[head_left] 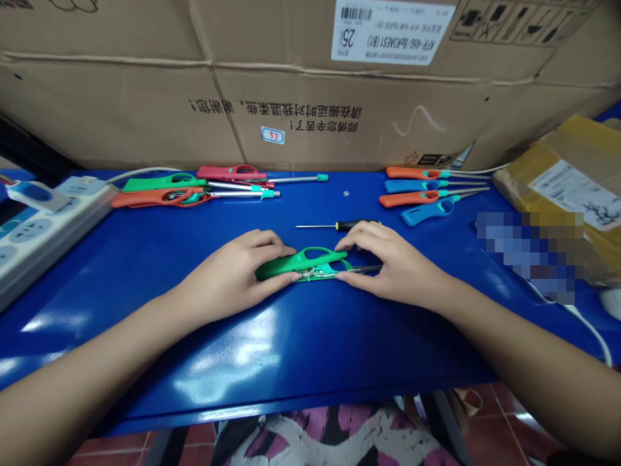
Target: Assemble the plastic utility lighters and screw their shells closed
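Note:
A green stick lighter (305, 262) lies on the blue table (291, 349) in front of me. My left hand (233, 275) grips its handle end, fingers wrapped over the top and thumb beneath. My right hand (388, 262) pinches the other end, where the metal tube starts; most of the tube is hidden under that hand. Small metal parts show along the lighter's lower edge. A thin screwdriver (334, 226) with a black handle lies just beyond the lighter, touched by neither hand.
Several lighters in green, orange and red (194, 188) lie at the back left; several orange and blue ones (427, 191) at the back right. A white power strip (39, 226) sits left, a yellow parcel (567, 181) right, a big cardboard box (301, 84) behind.

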Demonstrator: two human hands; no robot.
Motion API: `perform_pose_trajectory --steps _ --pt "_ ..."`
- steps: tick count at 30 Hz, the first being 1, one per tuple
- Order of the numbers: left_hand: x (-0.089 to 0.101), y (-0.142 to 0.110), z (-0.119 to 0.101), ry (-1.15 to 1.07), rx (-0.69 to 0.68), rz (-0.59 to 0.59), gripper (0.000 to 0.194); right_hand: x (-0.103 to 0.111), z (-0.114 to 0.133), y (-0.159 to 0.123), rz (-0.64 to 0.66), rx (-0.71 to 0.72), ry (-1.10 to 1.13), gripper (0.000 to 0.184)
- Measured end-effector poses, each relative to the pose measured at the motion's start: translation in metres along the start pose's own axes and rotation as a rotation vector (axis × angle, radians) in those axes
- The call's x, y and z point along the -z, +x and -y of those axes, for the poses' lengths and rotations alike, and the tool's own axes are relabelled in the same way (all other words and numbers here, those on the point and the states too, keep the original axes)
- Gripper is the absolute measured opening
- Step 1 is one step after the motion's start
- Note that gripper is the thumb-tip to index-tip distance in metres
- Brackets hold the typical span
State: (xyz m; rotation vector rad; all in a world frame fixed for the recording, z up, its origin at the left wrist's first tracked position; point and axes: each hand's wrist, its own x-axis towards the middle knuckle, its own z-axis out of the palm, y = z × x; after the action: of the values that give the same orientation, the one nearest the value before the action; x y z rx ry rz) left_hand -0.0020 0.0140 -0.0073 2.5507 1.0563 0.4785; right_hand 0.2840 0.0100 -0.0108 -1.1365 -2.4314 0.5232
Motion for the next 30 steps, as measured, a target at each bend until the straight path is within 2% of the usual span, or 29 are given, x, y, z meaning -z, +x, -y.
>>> perform_pose_trajectory --steps 4,12,21,25,30 --pt "-0.001 0.001 -0.001 -0.054 0.017 0.004 0.039 -0.006 -0.003 -0.001 0.01 -0.04 0.055 0.033" --pt "-0.003 0.001 -0.003 -0.091 0.046 -0.015 0.037 -0.007 -0.005 0.002 -0.016 -0.037 0.163 0.027" --pt "-0.006 0.0 0.003 -0.08 0.071 0.029 0.043 -0.008 -0.009 0.002 -0.004 -0.055 0.215 0.027" --pt "-0.006 -0.001 0.002 -0.061 0.042 0.018 0.041 -0.004 -0.01 0.001 0.039 -0.057 0.254 0.034" --pt "-0.006 -0.002 -0.005 -0.06 -0.044 -0.041 0.038 -0.001 -0.011 0.002 0.04 -0.088 0.303 0.03"
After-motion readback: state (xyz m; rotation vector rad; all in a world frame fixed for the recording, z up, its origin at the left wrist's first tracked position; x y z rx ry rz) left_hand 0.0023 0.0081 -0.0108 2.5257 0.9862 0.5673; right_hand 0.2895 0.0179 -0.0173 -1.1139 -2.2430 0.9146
